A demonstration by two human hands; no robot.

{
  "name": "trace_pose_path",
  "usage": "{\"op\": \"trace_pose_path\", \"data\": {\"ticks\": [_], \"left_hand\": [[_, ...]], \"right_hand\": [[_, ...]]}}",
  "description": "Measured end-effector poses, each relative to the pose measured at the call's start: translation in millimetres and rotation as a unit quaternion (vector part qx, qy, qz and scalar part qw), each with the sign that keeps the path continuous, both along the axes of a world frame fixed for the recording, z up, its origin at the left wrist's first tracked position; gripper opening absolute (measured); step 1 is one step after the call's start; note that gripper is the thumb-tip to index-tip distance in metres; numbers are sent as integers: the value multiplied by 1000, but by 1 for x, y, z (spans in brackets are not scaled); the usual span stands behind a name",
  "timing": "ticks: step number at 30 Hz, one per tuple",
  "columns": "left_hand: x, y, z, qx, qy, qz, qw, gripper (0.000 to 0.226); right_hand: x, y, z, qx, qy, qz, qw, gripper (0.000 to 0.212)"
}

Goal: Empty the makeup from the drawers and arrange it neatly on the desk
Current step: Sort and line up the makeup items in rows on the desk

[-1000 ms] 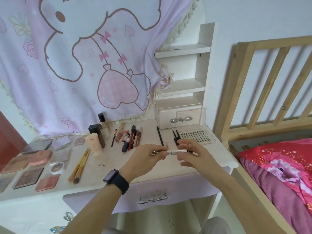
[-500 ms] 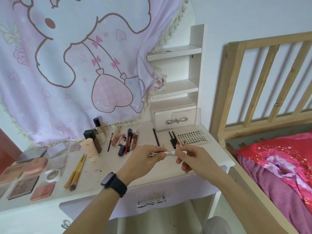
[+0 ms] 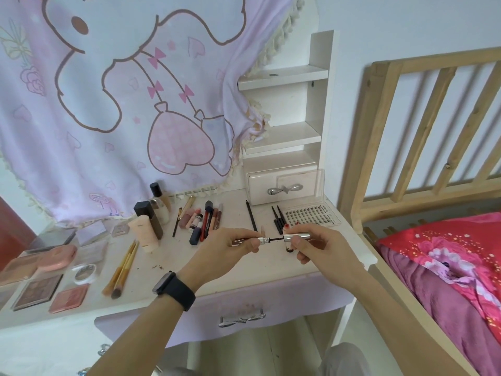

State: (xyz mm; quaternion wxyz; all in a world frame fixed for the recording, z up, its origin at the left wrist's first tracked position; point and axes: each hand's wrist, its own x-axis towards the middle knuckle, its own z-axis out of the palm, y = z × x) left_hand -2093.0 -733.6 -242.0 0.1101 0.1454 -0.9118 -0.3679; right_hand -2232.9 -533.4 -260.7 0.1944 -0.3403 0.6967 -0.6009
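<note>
The front drawer point(image 3: 238, 318) appears shut. Short of the small drawer point(image 3: 282, 187), above the surface point(image 3: 244, 270), the left grip point(image 3: 238, 244) pinches a silver tube point(image 3: 261, 240). The right grip point(image 3: 317, 245) grasps its cap point(image 3: 296, 236), wand exposed between them. Left of that drawer, brushes point(image 3: 123, 264), palettes point(image 3: 38, 290) and pencils point(image 3: 208, 221) lie grouped. Judgement: mostly arranged; this tube remains unplaced.

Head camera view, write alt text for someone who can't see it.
Two hands over a white desk hold an opened silver makeup tube: the left hand grips the body, the right hand its cap, a thin dark wand bridging the gap. On the desk lie palettes, brushes, bottles, lip pencils and a lash tray.
</note>
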Motion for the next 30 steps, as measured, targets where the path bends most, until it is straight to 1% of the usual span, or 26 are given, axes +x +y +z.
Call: {"op": "trace_pose_path", "data": {"ticks": [4,7,10,16,19,23,25,27,28,30], "left_hand": [[0,-2,-2,8,-3,-1,1000,17],[-1,-4,-3,8,-7,0,1000,14],[-2,-2,-5,18,-2,0,1000,14],[-3,0,-6,56,3,-4,998,16],[-5,1,-5,52,-2,-10,999,13],[-4,-5,-3,39,-11,-5,999,14],[-2,-8,-3,45,-8,1,999,15],[-1,-9,-5,56,1,11,998,16],[-1,-9,-6,68,10,14,998,18],[-1,-6,-10,102,31,26,994,19]], "right_hand": [[-1,6,-1,-8,32,-29,999,15],[-1,7,0,4,51,-33,998,15],[1,5,0,-6,66,-55,996,18],[-1,11,-2,-30,40,-51,997,21],[-3,13,-3,-16,49,-63,997,19],[-9,23,0,20,106,-84,991,15],[-11,25,0,10,83,-89,993,15],[-11,23,-1,-24,37,-99,994,14],[-10,21,-1,-51,3,-104,993,14],[-7,17,-4,-114,-96,-109,983,14]]}}
